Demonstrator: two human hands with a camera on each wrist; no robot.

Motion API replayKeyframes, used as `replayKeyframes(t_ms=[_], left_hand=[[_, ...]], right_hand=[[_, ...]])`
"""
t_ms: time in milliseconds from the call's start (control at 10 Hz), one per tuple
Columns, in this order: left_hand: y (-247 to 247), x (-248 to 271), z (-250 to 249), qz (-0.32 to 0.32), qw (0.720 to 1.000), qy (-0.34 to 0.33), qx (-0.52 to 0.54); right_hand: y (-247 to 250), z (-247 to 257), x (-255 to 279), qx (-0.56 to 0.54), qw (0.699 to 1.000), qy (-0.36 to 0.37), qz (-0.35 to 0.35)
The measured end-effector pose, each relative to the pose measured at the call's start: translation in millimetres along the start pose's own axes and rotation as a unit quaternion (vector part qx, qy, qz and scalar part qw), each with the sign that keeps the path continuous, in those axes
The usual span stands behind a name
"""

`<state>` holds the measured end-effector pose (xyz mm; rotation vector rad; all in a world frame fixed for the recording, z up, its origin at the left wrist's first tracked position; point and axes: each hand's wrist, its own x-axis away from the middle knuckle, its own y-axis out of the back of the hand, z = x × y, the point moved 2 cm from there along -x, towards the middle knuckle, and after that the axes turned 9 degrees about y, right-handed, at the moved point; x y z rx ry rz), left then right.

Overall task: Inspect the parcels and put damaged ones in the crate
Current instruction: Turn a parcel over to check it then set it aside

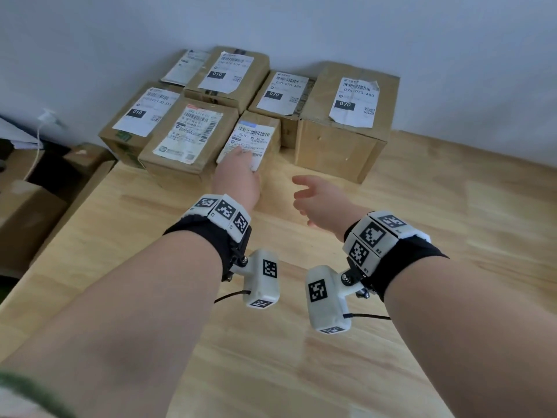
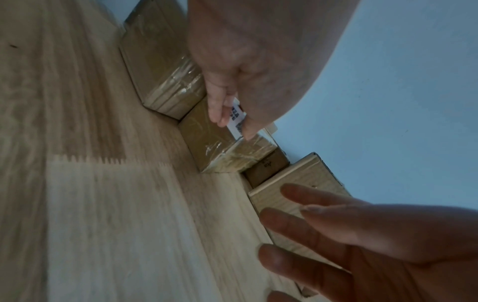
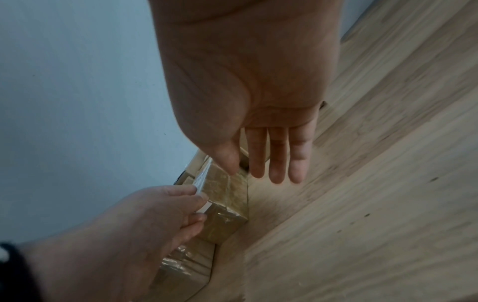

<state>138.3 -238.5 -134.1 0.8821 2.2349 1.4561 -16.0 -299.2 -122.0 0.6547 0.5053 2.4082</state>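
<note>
Left hand (image 1: 238, 173) pinches the small brown cardboard parcel's (image 1: 265, 128) white paper label (image 1: 251, 143); right hand (image 1: 316, 200) hovers with fingers spread; lifting by the label risks tearing it.

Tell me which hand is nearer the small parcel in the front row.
Left. The left hand grips the small parcel at its near label edge; the right hand, open, hovers over the table to its right, not touching.

The head view looks forward and down from above the person's forearms, taking in the wooden table (image 1: 391, 342) and the parcels (image 1: 259, 95) at its far edge against the wall (image 1: 301, 22). Each wrist view looks along its own palm, close above the table surface, facing the far wall. All three views share the small parcel (image 1: 256, 137) (image 2: 207, 130) (image 3: 222, 216) and both hands.
</note>
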Motion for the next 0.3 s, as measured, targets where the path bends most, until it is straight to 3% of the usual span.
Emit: replayKeyframes(t_ms=[100,300], left_hand=[[1.3,-2.2,0.1,0.036,0.999,0.002,-0.020],[16.0,6.3,3.1,0.033,0.998,0.001,0.048]], right_hand=[[-1.6,2.4,0.3,-0.001,1.000,0.002,0.000],[0.4,9.0,10.1,0.007,1.000,0.012,-0.016]])
